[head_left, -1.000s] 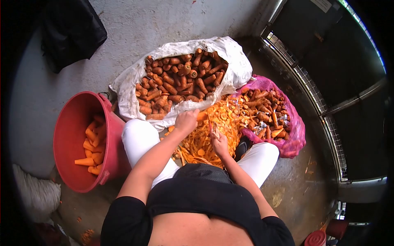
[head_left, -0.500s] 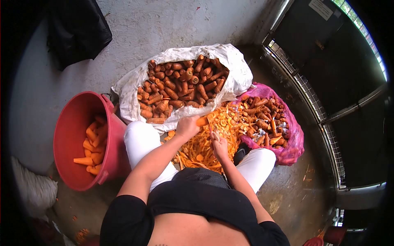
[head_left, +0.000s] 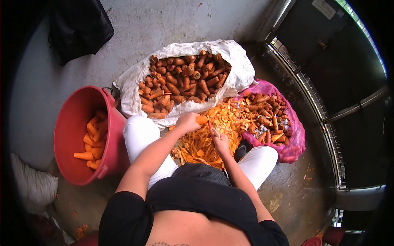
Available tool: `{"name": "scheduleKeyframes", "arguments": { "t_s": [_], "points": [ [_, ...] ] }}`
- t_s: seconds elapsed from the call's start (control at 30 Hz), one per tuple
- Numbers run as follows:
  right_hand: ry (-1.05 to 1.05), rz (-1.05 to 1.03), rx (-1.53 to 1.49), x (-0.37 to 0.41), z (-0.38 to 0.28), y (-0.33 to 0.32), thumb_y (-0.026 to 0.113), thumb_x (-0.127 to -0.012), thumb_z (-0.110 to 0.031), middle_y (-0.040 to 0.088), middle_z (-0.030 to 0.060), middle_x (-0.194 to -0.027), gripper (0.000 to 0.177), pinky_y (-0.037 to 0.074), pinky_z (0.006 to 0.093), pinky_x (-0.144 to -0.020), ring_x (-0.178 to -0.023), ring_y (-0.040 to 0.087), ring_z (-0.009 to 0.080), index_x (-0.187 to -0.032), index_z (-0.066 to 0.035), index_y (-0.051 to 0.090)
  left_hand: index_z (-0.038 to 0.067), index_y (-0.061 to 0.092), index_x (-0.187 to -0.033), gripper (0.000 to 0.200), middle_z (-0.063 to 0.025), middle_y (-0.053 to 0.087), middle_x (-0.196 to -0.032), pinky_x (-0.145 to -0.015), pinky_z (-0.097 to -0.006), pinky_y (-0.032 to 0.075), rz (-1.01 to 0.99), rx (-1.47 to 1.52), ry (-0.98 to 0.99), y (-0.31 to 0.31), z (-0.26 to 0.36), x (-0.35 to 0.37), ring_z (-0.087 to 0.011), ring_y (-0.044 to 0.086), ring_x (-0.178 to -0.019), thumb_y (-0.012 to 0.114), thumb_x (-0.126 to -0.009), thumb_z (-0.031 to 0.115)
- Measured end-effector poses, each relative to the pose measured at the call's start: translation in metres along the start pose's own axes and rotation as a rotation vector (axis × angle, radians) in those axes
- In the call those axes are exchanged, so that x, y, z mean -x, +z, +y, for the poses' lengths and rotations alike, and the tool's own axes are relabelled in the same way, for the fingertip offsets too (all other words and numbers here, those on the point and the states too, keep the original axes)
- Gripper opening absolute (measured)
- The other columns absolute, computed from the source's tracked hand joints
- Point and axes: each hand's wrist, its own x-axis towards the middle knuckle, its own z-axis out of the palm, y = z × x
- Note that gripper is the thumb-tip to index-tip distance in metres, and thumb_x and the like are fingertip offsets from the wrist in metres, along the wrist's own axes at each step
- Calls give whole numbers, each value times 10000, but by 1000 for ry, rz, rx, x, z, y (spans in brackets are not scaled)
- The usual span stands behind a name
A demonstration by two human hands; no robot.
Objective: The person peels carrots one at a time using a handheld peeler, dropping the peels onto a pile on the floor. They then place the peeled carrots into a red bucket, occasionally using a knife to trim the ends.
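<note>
My left hand [head_left: 188,122] grips an orange carrot [head_left: 202,119] that points right. My right hand [head_left: 219,139] holds a peeler [head_left: 214,129] just under the carrot's tip. Both hands hover over a heap of orange peelings [head_left: 205,141] between my knees. Beyond them a white sack [head_left: 236,67] lies open, full of unpeeled carrots [head_left: 182,84]. At the left stands a red bucket [head_left: 69,135] with several peeled carrots [head_left: 93,141] inside.
A pink mesh bag [head_left: 293,141] of carrot ends and scraps lies to the right. A black bag [head_left: 78,26] sits at the far left on the concrete floor. A metal grate [head_left: 312,94] and a dark doorway run along the right. A white sack [head_left: 35,186] lies at the near left.
The view has shifted a little. My right hand with the peeler has stayed at the carrot's tip; my left hand keeps its hold on the carrot.
</note>
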Motion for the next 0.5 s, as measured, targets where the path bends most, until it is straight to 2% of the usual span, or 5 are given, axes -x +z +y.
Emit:
{"name": "scheduleKeyframes", "arguments": {
  "t_s": [0.1,0.2,0.3,0.4,0.5],
  "points": [
    [21,-3,47,2,-6,-1,578,-917,-337,460,-2,-498,354,291,234,-409,-410,387,73,-821,-10,674,123,669,-1049,371,-140,678,-890,-776,-413,513,14,11,-26,4,-2,2,-298,649,-852,633,-682,172],
    [16,-2,-28,-2,-6,3,579,-914,-321,463,-2,-499,337,296,237,-407,-412,403,74,-825,-12,679,164,657,-1085,399,-127,680,-887,-762,-412,517,151,-186,-42,21,-7,0,-300,651,-844,631,-687,170],
    [22,-2,-35,-1,-5,1,573,-915,-292,458,-9,-502,310,297,244,-406,-416,406,73,-836,-14,683,195,645,-1119,423,-124,682,-881,-744,-410,523,154,-280,-8,19,-6,-1,-296,657,-811,619,-698,163],
    [32,0,48,0,-1,-2,568,-919,-277,451,-13,-504,299,296,254,-408,-417,397,74,-834,-14,683,177,649,-1109,418,-131,682,-844,-710,-399,521,261,-75,28,31,-17,-2,-285,660,-753,630,-691,180],
    [8,7,86,0,4,-5,573,-917,-282,450,-11,-499,318,293,261,-412,-419,393,77,-793,-6,672,158,658,-1082,415,-130,678,-813,-694,-385,509,-121,144,-115,19,-13,-8,-272,659,-739,659,-670,215]
  ]
}}
